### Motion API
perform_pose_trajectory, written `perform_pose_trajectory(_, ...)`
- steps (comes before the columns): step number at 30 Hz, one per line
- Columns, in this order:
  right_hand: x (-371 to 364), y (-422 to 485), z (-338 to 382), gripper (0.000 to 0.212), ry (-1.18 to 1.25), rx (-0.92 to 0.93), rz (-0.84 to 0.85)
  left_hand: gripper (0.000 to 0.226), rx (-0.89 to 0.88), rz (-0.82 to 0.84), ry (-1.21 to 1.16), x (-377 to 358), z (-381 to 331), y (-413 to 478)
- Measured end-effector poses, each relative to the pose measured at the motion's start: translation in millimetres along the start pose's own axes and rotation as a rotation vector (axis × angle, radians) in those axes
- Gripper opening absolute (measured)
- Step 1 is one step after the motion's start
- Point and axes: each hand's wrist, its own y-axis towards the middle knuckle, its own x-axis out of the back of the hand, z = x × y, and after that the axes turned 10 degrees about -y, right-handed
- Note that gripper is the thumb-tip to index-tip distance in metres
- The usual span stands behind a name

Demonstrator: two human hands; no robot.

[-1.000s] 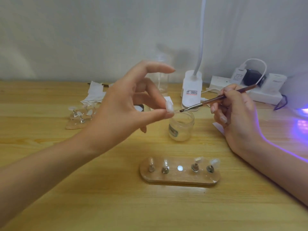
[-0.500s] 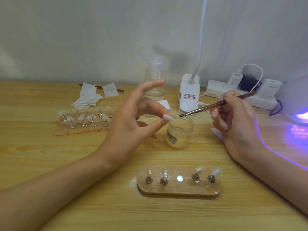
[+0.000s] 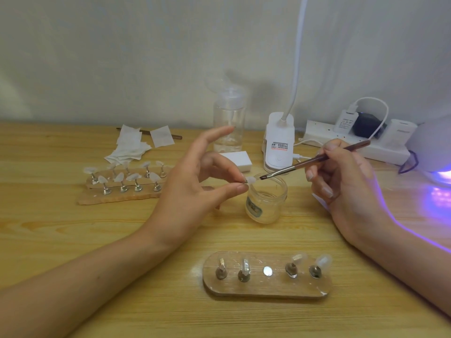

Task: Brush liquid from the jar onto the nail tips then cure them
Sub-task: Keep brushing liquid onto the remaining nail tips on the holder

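Observation:
My left hand point(image 3: 195, 184) pinches a pale nail tip point(image 3: 250, 180) between thumb and a finger, just over the left rim of the open glass jar point(image 3: 267, 203). My right hand point(image 3: 346, 179) grips a thin brown brush point(image 3: 314, 161); its dark bristles sit right beside the nail tip above the jar. In front lies an oval wooden holder point(image 3: 267, 286) with several metal pegs, two on the right carrying nail tips point(image 3: 323, 261). At the far right edge a curing lamp point(image 3: 436, 152) glows purple.
A second wooden holder point(image 3: 122, 191) full of nail tips stands at the left, with white wipes point(image 3: 131, 145) behind it. A clear pump bottle point(image 3: 229, 123), a white block point(image 3: 238, 159), a desk lamp base point(image 3: 278, 145) and a power strip point(image 3: 353, 140) line the back.
My left hand has lowered with the nail tip from mid-air to the jar's rim. The brush tip has stayed close to the nail tip. The view tilted, showing more of the desk's left.

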Motion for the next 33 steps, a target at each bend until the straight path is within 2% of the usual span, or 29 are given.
perform_pose_trajectory(4, 1.1, -0.3, -1.3, 0.024, -0.031, 0.024, 0.031, 0.073, 0.007, 0.000, 0.077, -0.6, -0.6, -0.2)
perform_pose_trajectory(13, 0.5, -1.1, -2.1, 0.024, -0.053, 0.055, 0.055, 0.069, 0.035, 0.011, 0.061, -1.6, 0.4, 0.3)
perform_pose_trajectory(19, -1.7, -3.4, -0.4, 0.034, -0.055, 0.055, 0.081, 0.066, 0.031, 0.019, 0.033, -1.3, 1.7, 0.7)
perform_pose_trajectory(28, 0.4, -3.4, 0.0, 0.034, -0.032, 0.009, -0.006, 0.058, 0.028, 0.024, 0.004, -2.0, 0.6, 1.0)
perform_pose_trajectory(33, -1.0, -4.3, 2.1, 0.029, -0.031, 0.070, 0.088, 0.056, 0.018, 0.033, 0.002, -2.3, 0.1, 0.5)
